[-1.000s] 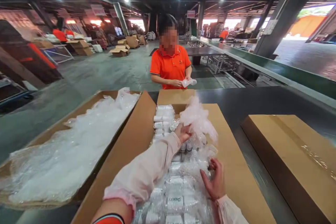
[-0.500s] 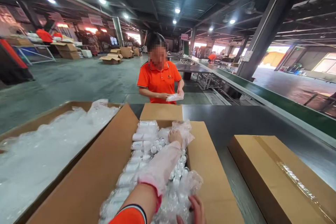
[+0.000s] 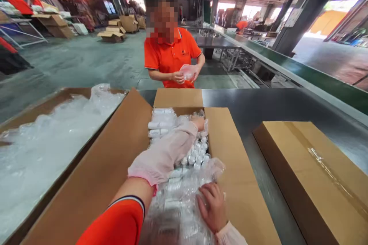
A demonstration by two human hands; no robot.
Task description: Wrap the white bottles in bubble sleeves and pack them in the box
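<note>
"Work at that dark, smooth tabletop (image 3: pixel 241 101): which step is it, would you say?"

"Looks to me like arranging the plastic-wrapped white cylinders (image 3: pixel 162 126). They lie in rows along the left side of the open brown cardboard carton (image 3: pixel 244 168), and small round silvery ends (image 3: pixel 198 152) show near its right wall."

"And the hands?"

"The left hand (image 3: pixel 198 123) is at the carton's far right corner. Its fingers are lost among the wrapped pieces, so I can't tell whether it grips anything. The right hand (image 3: pixel 212 203) is nearer, loose, thumb and fingers apart, just beside a bulge of crinkled clear plastic film (image 3: pixel 215 168), clasping nothing I can see."

"What would the next move call for?"

"A light touch, I'd judge. Film that thin could snag and drag a cylinder out of line. The right hand seems well placed to steady the near end."

"The orange-shirted person (image 3: pixel 172 55) opposite?"

"Holding a translucent pinkish plastic piece (image 3: pixel 188 70), beyond the carton."
</note>
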